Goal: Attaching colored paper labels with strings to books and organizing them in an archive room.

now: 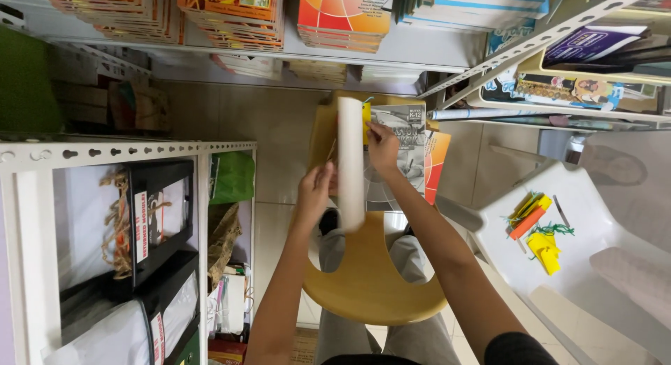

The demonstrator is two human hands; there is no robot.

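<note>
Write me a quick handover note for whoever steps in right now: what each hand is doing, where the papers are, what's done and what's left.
Left hand: grips the lower part of the upright white sheaf of paper.
Right hand: fingers at the sheaf's upper right edge, by a yellow tag with green string.
Beneath: grey printed booklet and orange booklet on the yellow wooden stool, between the knees.
Spare yellow and orange tags with green string lie on the white plastic chair to the right.
Done: one tag sits at the sheaf.
Left: whether it is tied cannot be seen; several tags unused.

White paper roll (pixel 350 162), yellow tag (pixel 366 122), grey-printed booklet (pixel 405 145), mustard-yellow stool (pixel 367 281), orange-red book stacks (pixel 344 19), white plastic chair (pixel 594 267)
</note>
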